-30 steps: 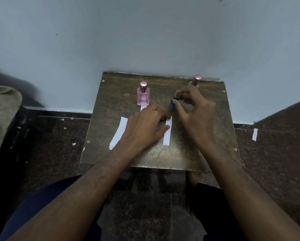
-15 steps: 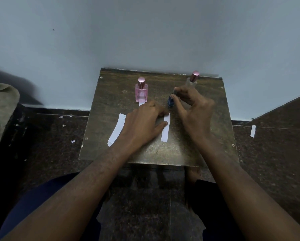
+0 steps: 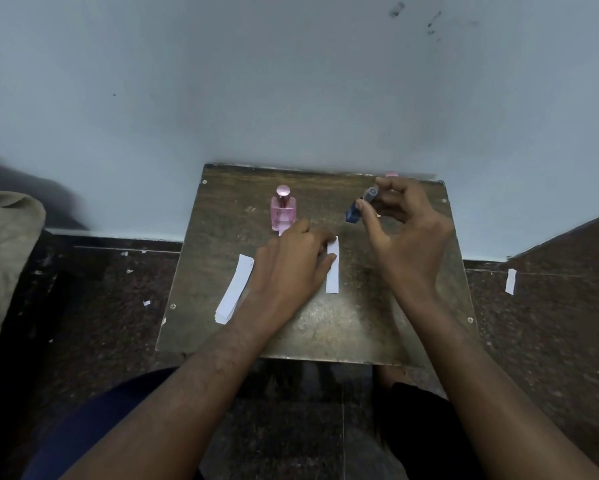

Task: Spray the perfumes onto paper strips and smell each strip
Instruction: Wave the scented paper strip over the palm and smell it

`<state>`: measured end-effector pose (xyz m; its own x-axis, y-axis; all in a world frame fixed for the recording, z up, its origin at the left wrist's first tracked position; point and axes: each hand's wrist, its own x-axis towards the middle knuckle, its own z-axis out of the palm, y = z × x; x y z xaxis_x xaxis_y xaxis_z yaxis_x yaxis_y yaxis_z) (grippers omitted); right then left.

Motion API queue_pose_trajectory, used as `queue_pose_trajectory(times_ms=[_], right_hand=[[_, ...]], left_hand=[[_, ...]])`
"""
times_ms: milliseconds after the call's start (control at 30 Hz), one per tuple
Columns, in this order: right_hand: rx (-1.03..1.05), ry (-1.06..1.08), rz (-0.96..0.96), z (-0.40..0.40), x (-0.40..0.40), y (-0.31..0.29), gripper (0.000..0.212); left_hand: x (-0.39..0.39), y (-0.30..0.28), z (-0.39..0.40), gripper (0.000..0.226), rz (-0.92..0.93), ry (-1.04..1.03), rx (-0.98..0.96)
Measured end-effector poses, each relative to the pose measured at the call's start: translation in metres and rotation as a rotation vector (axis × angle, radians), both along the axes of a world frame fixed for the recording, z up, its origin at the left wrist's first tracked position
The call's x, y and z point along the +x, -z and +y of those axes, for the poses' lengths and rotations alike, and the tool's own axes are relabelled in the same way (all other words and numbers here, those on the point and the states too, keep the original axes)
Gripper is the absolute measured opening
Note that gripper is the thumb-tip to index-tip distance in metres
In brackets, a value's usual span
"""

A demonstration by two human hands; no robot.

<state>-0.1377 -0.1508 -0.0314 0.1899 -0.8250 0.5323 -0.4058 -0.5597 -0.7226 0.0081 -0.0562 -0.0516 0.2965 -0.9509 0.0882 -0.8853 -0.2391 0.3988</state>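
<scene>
My right hand grips a small blue perfume bottle, lifted and tilted over the small brown table. Just below it a white paper strip lies flat, and my left hand rests on the table with its fingertips pressing the strip's left edge. A pink perfume bottle stands upright at the back of the table. Behind my right hand only the pink cap of a third bottle shows. A stack of spare white strips lies to the left of my left hand.
The table stands against a pale blue wall. Dark speckled floor surrounds it, with paper scraps and one loose strip on the right. A beige cloth bundle sits at the far left. My knees are under the table's near edge.
My right hand has raised the blue bottle off the table and tipped it towards the strip. My left hand keeps pressing the strip in place.
</scene>
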Motion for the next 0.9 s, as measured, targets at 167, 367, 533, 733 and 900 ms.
queue_pose_trajectory(times_ms=[167, 367, 533, 733, 900], right_hand=[[0.011, 0.016, 0.0, -0.003, 0.001, -0.001, 0.031], [0.013, 0.004, 0.018, -0.003, 0.001, 0.002, 0.025], [0.028, -0.012, 0.023, -0.002, -0.001, 0.001, 0.023], [0.041, -0.032, 0.051, -0.001, -0.003, 0.003, 0.022], [0.064, -0.038, 0.064, -0.001, -0.002, 0.006, 0.024]], left_hand=[[-0.004, -0.003, -0.012, 0.035, -0.036, -0.052, 0.01], [-0.007, -0.003, -0.015, 0.037, -0.024, -0.051, 0.045], [-0.006, -0.006, -0.011, 0.036, 0.002, -0.044, 0.031], [-0.002, -0.002, 0.0, 0.031, 0.006, 0.007, 0.032], [-0.011, -0.004, -0.004, 0.033, -0.01, -0.004, 0.04]])
